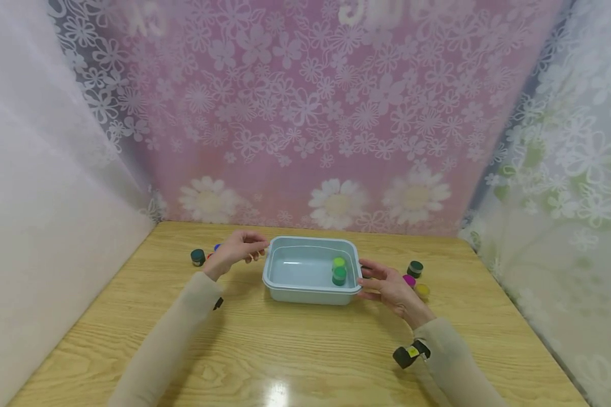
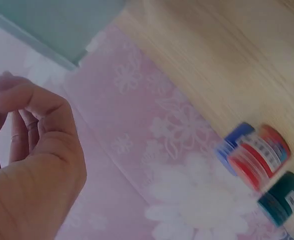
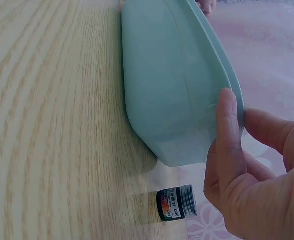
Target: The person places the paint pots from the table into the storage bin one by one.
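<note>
From the head camera, a pale blue tub (image 1: 305,297) sits on the wooden table (image 1: 285,345), near its far edge and between the two hands; inside, toward the right end, stand a light green jar (image 1: 339,263) and a darker green jar (image 1: 339,277), close together; the left hand (image 1: 239,249) is at the tub's far left corner, fingers loosely bent; the right hand (image 1: 387,288) is at the right end, its fingers on the rim; a dark jar (image 1: 197,258) stands by the left hand, while a black-green jar (image 1: 414,268), a magenta jar (image 1: 409,281) and a yellow jar (image 1: 422,291) stand beyond the right wrist; in the left wrist view, the left hand's fingers curl softly with nothing visible in them, though I cannot tell whether a fingertip touches the tub; a blue jar (image 2: 233,142), a red jar (image 2: 257,157) and the dark jar cluster well apart from it; in the right wrist view, the right hand pinches the tub's rim between thumb and fingers, nearly closed; a small labelled jar (image 3: 174,204) stands near that end of the tub.
</note>
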{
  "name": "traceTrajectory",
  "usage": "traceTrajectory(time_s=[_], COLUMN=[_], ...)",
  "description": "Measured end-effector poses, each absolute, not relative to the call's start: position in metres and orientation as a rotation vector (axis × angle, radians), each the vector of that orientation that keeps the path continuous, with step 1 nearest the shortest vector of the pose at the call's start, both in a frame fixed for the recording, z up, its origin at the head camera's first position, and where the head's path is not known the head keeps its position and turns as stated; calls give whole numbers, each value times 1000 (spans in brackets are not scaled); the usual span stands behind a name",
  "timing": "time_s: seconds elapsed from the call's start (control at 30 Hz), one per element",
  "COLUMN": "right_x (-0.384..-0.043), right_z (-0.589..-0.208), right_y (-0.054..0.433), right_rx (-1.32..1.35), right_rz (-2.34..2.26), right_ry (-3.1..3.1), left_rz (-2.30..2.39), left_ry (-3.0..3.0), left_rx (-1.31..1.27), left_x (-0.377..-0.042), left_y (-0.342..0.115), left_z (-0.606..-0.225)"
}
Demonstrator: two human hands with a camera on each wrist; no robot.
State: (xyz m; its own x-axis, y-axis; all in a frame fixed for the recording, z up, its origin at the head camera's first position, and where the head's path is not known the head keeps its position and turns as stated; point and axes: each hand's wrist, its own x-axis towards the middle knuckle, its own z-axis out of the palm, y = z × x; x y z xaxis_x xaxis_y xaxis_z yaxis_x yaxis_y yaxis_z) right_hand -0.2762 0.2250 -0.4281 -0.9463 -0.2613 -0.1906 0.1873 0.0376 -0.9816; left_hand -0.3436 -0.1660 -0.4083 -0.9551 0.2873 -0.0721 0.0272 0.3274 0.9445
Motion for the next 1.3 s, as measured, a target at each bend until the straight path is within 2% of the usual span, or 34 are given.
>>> traceTrajectory(time_s=[0.87, 1.3], right_x=[-276, -276], right_z=[-427, -428], right_y=[226, 226], right_rx=[-68, -63], right_rz=[-1972, -1971], right_ry=[1999, 2010], left_rz=[1721, 1503], left_ry=[2463, 2628], left_rx=[125, 127], left_x=[-335, -328], left_y=[-266, -281], left_z=[-418, -428])
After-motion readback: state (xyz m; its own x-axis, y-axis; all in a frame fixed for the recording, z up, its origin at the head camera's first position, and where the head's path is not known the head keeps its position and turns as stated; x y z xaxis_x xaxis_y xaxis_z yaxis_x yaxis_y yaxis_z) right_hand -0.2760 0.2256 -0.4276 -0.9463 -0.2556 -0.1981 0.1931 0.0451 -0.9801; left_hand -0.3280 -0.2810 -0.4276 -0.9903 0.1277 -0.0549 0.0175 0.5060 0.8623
